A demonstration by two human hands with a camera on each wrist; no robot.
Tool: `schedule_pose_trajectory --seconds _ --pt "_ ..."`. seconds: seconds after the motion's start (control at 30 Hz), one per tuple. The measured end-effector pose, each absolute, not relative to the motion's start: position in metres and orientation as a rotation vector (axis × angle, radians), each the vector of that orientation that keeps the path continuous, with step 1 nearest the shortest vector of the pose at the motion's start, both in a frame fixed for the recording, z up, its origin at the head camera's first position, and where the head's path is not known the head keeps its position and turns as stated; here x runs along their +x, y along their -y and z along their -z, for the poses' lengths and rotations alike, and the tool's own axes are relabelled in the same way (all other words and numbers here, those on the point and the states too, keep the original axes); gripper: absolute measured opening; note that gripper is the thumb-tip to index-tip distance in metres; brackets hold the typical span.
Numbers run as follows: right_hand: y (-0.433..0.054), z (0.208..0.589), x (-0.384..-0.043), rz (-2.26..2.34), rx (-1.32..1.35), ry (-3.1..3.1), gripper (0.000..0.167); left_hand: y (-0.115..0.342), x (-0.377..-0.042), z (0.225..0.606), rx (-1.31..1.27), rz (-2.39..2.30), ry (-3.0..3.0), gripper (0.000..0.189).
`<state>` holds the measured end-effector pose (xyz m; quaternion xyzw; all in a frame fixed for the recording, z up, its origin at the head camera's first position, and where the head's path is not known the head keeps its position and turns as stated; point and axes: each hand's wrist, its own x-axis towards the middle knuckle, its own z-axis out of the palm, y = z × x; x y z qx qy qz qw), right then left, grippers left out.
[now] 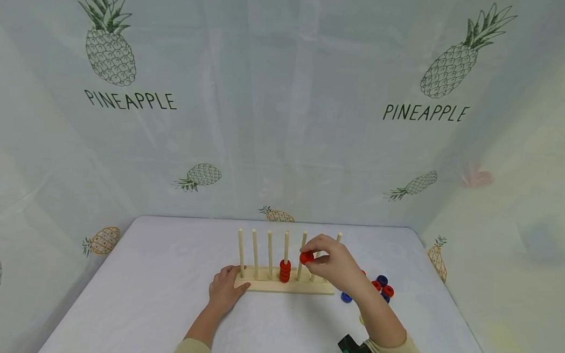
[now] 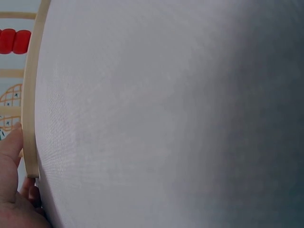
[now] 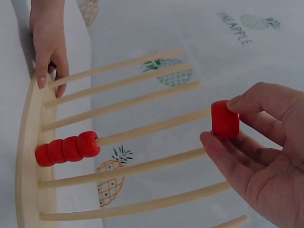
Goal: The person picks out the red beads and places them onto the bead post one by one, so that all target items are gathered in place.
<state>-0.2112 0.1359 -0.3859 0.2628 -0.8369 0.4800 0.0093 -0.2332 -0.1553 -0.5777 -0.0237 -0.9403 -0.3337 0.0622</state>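
A wooden rack of upright pegs (image 1: 289, 288) stands on the table, and several red beads (image 1: 284, 271) are stacked on its middle peg. My right hand (image 1: 332, 261) pinches one more red bead (image 3: 225, 119) between thumb and fingertips. In the right wrist view that bead is close to the tip of the peg (image 3: 156, 127) bearing the red stack. With my left hand (image 1: 224, 290) I grip the left end of the rack's base, thumb in front and fingers behind. The left wrist view shows the thumb (image 2: 14, 142) against the base (image 2: 30, 104).
Right of the rack lie loose blue beads (image 1: 346, 297), red beads (image 1: 388, 291) and a yellow piece (image 1: 362, 320) partly hidden by my right forearm. A pineapple-print sheet (image 1: 276, 117) hangs behind the white table (image 1: 158, 298).
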Motion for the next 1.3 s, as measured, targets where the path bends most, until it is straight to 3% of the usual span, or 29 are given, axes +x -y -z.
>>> schedule_pose_trajectory --seconds 1.3 --pt "-0.115 0.376 -0.24 -1.936 0.442 2.446 0.033 0.154 -0.234 0.579 -0.073 1.009 2.828 0.051"
